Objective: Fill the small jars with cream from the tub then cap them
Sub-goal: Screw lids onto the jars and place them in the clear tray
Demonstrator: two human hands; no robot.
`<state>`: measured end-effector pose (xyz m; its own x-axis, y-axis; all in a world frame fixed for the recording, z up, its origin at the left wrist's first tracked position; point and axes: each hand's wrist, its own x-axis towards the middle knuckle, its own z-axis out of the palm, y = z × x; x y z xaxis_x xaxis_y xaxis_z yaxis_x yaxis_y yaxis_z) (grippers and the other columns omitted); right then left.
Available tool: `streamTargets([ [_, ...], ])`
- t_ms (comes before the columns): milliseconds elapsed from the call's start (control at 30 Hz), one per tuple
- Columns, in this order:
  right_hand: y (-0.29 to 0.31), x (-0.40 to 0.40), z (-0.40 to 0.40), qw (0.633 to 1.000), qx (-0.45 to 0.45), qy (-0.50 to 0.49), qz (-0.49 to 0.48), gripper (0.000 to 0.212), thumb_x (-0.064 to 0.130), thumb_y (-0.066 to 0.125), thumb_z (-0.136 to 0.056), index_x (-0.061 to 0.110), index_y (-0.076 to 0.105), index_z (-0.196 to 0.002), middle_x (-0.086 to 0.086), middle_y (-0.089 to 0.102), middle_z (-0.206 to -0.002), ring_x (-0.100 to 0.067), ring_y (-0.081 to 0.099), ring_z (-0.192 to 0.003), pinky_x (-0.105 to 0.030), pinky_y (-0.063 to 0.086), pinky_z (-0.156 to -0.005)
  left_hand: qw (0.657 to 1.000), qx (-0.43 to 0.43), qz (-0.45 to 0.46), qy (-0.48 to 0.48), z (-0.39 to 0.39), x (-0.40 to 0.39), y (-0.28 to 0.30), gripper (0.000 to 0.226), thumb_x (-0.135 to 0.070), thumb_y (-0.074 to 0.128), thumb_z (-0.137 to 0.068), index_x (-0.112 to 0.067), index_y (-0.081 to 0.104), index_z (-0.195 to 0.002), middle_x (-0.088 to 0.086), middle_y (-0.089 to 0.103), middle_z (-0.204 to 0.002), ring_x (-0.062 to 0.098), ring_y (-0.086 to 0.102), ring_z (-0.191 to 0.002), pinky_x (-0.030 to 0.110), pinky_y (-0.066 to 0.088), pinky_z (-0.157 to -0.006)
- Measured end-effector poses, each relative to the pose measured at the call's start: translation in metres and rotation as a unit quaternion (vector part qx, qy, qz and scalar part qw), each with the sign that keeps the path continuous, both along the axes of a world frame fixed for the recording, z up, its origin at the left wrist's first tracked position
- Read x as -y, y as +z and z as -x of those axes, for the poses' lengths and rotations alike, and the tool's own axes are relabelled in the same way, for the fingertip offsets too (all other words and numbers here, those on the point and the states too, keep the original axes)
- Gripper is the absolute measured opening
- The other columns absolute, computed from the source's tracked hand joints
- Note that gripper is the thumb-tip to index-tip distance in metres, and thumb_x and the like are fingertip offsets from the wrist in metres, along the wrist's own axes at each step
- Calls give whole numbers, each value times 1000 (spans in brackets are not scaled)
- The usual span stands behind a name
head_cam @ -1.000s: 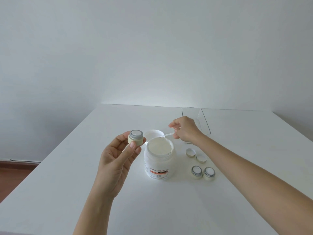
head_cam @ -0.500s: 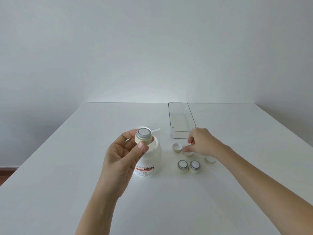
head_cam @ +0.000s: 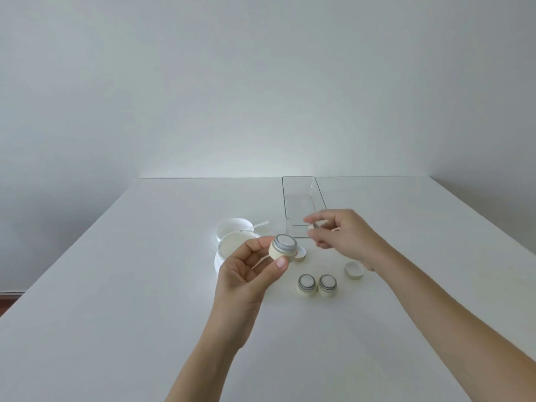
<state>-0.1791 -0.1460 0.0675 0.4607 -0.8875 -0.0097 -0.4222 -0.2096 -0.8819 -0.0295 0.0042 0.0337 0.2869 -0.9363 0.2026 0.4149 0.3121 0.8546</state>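
Your left hand (head_cam: 246, 274) is pinching a filled jar (head_cam: 283, 247) above the open tub (head_cam: 232, 250), blocking it. Your right hand (head_cam: 345, 236) is blurred, its fingers closed on something small I cannot identify. Two jars (head_cam: 307, 284) are sitting beside loose caps (head_cam: 353, 269), a clear tray (head_cam: 301, 204) behind.

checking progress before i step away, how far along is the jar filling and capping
Done: all three small jars look filled, the two on the table and the one in the left hand. In hand: that jar is uncapped, and the right hand brings something small and blurred, probably a cap, toward it. Left: no jar is capped; two loose caps lie on the table, and the tub stands open.
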Motion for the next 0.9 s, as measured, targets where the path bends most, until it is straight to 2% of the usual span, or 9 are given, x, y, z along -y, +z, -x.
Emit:
streamTargets([
  [100,21,-23,7,957,245,62,-139,21,9,69,-84,4,67,-104,-14,67,-81,-24,68,-78,-27,58,-79,999,40,-3,16,0,3,4,29,-20,80,-74,-19,72,-102,4,75,-111,22,71,-104,27,53,-92],
  [200,28,-42,8,926,314,96,-187,23,18,74,-72,8,63,-90,-16,70,-91,-27,68,-84,-31,57,-83,997,64,-7,29,5,6,7,28,-13,77,-80,-13,70,-107,6,75,-111,19,72,-100,21,53,-85],
  [300,26,-55,8,929,309,100,-176,21,24,77,-67,12,61,-76,-15,67,-89,-25,61,-82,-36,52,-86,996,74,-13,39,10,7,8,29,-12,76,-79,-8,68,-107,4,77,-106,15,74,-95,17,53,-80],
  [433,24,-60,10,958,258,89,-91,27,32,80,-63,12,62,-67,-16,65,-82,-18,59,-78,-26,50,-76,995,87,-31,43,10,7,8,33,-14,79,-78,-5,66,-107,6,77,-104,16,73,-94,15,52,-77],
  [600,24,-59,15,974,202,100,-10,24,23,77,-72,8,65,-86,-22,69,-96,-18,63,-84,-25,53,-79,994,94,-38,42,10,7,10,35,-19,82,-75,-6,68,-105,7,77,-103,17,73,-94,17,53,-79],
  [667,25,-56,18,977,176,120,3,24,15,76,-77,10,66,-98,-14,71,-97,-18,64,-86,-30,54,-82,993,102,-41,40,9,7,11,32,-20,80,-74,-7,70,-102,5,78,-101,16,74,-93,16,53,-78],
  [767,26,-56,18,977,148,154,12,32,9,71,-82,17,67,-112,-5,73,-100,-15,64,-88,-23,53,-78,992,111,-41,38,9,6,11,32,-22,80,-74,-8,70,-102,4,78,-101,17,74,-94,17,54,-78],
  [833,27,-57,17,978,135,157,22,31,14,70,-84,22,69,-114,-6,73,-100,-20,66,-90,-21,53,-80,992,111,-40,44,8,6,11,34,-22,80,-72,-8,70,-102,5,78,-100,17,75,-92,16,53,-77],
  [900,28,-59,15,983,105,143,43,24,31,70,-82,24,72,-105,-9,73,-95,-25,68,-92,-25,55,-82,992,112,-38,51,8,6,11,34,-20,82,-71,-10,69,-101,5,78,-98,17,75,-91,16,53,-75],
])
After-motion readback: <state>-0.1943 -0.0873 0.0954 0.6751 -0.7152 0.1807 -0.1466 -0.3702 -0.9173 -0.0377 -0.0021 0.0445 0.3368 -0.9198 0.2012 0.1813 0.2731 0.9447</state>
